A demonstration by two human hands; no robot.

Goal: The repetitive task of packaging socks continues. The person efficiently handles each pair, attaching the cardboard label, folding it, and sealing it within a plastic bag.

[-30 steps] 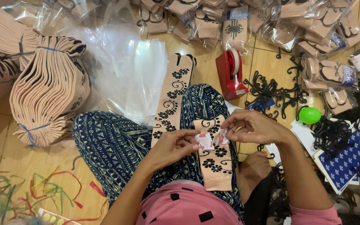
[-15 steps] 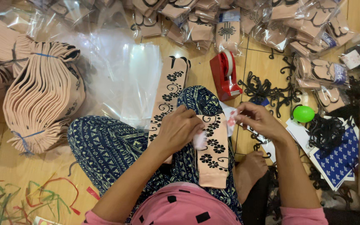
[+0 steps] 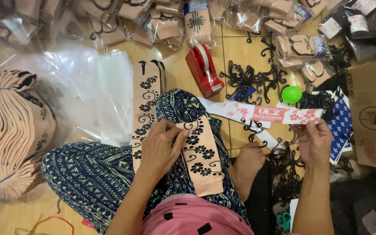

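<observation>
My left hand [image 3: 162, 146] rests on a peach sock with black flower print [image 3: 201, 159] lying over my patterned knee, fingers pinching its upper end. A second matching sock [image 3: 146, 102] lies beside it, stretching onto the floor. My right hand [image 3: 316, 139] is out to the right, holding up a long paper label strip [image 3: 268, 114] printed in white and red; the strip is blurred.
A red tape dispenser [image 3: 205, 72] stands on the wooden floor ahead. Black plastic hangers [image 3: 251, 80], a green ball [image 3: 291, 94], bagged socks [image 3: 196, 19], clear plastic bags [image 3: 88, 87], a bundled sock stack [image 3: 11, 130] at left, and a cardboard box [image 3: 373, 117] at right surround me.
My right hand moved from the sock on my knee out to the right and now lifts the label strip. The left hand stayed on the sock.
</observation>
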